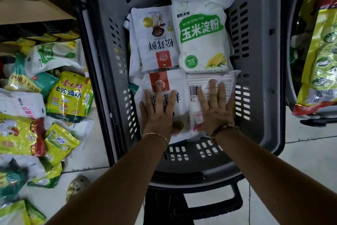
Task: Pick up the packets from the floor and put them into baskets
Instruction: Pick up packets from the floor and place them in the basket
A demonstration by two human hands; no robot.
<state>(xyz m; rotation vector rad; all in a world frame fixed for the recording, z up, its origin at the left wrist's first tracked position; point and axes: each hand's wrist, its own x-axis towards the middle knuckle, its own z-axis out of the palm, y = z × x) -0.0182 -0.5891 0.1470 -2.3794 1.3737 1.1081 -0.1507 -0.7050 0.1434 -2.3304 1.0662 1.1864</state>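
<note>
While the left hand (157, 113) lies flat, fingers straight, on a white mushroom packet (175, 80) in the grey basket (109, 14), right hand (216, 109) flat on a barcode packet (228, 80) beside it, corn starch packet (202, 38) behind, more packets (69, 93) heaped on the floor (87, 151) at left.

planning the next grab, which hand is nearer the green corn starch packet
Right. The right hand presses the barcode packet just below the corn starch packet; the left hand is farther left.
</note>
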